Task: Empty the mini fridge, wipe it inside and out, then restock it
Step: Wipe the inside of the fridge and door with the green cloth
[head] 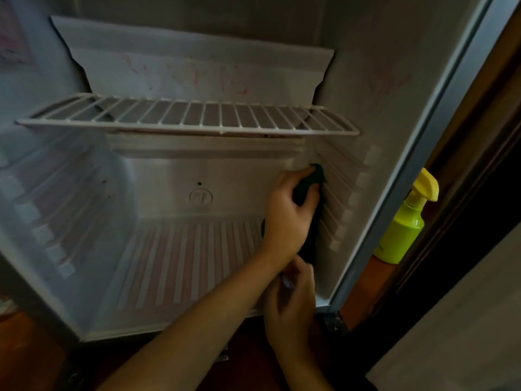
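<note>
The mini fridge stands open with nothing stored inside. My left hand reaches in and grips a dark cloth, pressing it against the ribbed right inner wall near the back corner. The cloth hangs down below that hand. My right hand is just under it at the fridge's front right corner, fingers curled at the cloth's lower end; the hold itself is blurred. A white wire shelf sits in the upper part. Reddish smears mark the back panel above the shelf.
A yellow-green spray bottle stands outside, just right of the fridge's frame, on a brown wooden surface. A dark wooden edge runs along the right. The ribbed fridge floor lies bare.
</note>
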Available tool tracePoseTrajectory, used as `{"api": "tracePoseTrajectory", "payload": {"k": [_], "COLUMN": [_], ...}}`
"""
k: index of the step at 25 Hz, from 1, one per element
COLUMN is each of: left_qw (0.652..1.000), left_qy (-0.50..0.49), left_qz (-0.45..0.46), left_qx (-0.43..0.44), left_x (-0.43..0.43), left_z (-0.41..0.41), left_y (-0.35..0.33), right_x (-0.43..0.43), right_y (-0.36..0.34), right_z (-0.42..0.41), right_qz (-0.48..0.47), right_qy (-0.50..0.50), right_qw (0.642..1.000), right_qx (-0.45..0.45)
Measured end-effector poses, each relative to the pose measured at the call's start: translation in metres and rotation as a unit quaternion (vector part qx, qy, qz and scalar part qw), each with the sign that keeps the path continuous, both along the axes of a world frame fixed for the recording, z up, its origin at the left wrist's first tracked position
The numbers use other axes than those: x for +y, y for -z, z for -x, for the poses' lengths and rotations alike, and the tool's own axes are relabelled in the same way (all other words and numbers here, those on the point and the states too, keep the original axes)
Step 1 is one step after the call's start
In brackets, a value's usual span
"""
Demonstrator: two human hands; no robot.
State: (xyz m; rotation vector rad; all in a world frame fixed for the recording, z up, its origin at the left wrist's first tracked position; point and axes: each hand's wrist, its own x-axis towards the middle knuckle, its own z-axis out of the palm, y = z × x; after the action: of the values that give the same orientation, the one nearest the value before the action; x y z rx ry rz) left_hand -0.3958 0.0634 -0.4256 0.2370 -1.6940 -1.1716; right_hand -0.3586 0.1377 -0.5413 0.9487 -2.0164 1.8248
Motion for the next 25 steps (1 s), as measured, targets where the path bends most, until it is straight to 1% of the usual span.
{"api": "tracePoseTrajectory", "payload": {"k": [2,3,5,6,8,11,15,19,21,25], "left_qw": [0.999,0.999,1.0,0.999,0.998,0.992,0.979,0.962,0.963,0.983], "left_qy": [0.018,0.011,-0.009,-0.019,-0.021,-0.005,-0.013,-0.046,-0.055,-0.04], "left_qz": [0.037,0.033,-0.001,0.002,0.042,0.119,0.18,0.245,0.234,0.153], "left_qx": [0.017,0.018,-0.012,-0.028,-0.04,-0.031,-0.095,-0.115,-0.12,-0.097], "left_x": [0.0,-0.008,-0.026,-0.033,-0.033,-0.025,-0.04,-0.049,-0.046,-0.043], "left_z": [-0.003,0.003,0.016,0.021,0.018,0.004,0.004,0.0,0.001,0.009], "left_y": [0.002,-0.001,-0.01,-0.012,-0.007,0.003,-0.009,-0.018,-0.021,-0.014], "right_x": [0.0,0.001,0.002,0.002,0.001,0.001,0.002,0.002,0.001,0.002], "right_y": [0.002,0.0,-0.003,-0.004,-0.004,-0.002,-0.003,-0.001,-0.001,-0.001], "right_z": [0.0,-0.001,-0.003,-0.004,-0.004,-0.002,-0.003,-0.001,0.0,0.0], "right_qz": [0.003,0.007,0.008,0.004,-0.005,-0.005,-0.008,-0.004,0.003,0.015], "right_qy": [0.005,0.006,0.009,0.009,0.008,0.005,0.001,0.005,0.006,0.001], "right_qw": [1.0,1.0,0.999,0.999,0.999,1.0,0.999,0.999,0.999,0.999], "right_qx": [0.015,0.025,0.037,0.039,0.034,0.026,0.034,0.05,0.048,0.046]}}
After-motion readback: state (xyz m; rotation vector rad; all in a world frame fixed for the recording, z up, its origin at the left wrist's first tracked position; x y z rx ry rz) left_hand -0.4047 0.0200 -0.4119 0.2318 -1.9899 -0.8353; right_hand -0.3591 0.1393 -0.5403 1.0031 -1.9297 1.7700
